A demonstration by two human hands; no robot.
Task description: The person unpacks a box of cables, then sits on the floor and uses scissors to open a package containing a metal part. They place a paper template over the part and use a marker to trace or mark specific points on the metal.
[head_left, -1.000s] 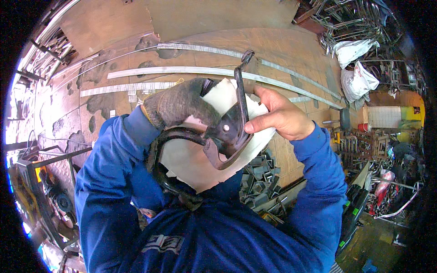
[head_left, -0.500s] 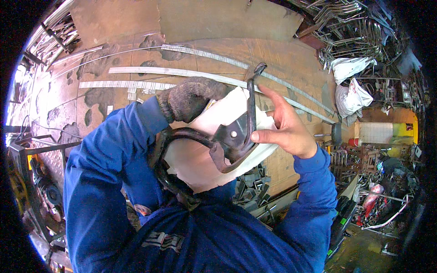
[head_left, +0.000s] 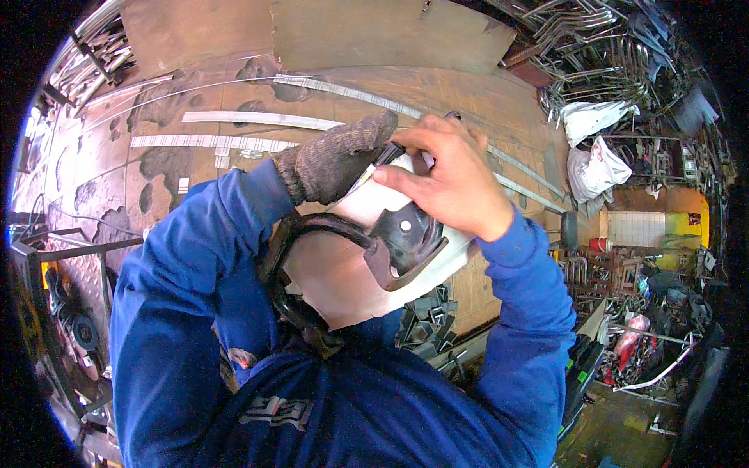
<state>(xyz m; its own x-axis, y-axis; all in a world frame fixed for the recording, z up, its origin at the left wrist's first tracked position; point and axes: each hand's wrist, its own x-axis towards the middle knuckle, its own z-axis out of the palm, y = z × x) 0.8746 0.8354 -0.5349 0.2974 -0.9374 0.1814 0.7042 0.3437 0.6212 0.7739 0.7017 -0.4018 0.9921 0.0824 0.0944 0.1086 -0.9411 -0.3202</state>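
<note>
Between my hands is a white sheet-like piece (head_left: 343, 288) with a ragged edge. Against it lies a black curved frame (head_left: 285, 246), like headgear, with a dark plate (head_left: 406, 230) bearing a pale round dot. My left hand (head_left: 331, 160), in a grey knit glove, is closed at the upper left edge of the white piece; its fingertips are partly hidden. My bare right hand (head_left: 452, 168) has its thumb and fingers bent together around a dark end part (head_left: 390, 154) of the frame, beside the glove. The right palm hides much of that part.
Long pale metal strips (head_left: 257, 119) lie on the stained brown surface ahead. Small dark metal pieces (head_left: 427, 318) are heaped near my right forearm. A black metal frame (head_left: 70, 253) stands at left. White sacks (head_left: 599, 168) and bent metal tubes (head_left: 577, 39) crowd the right.
My right hand has moved left and up from the upright black bar to the end near the glove. The bar has tilted toward the glove and is now largely covered.
</note>
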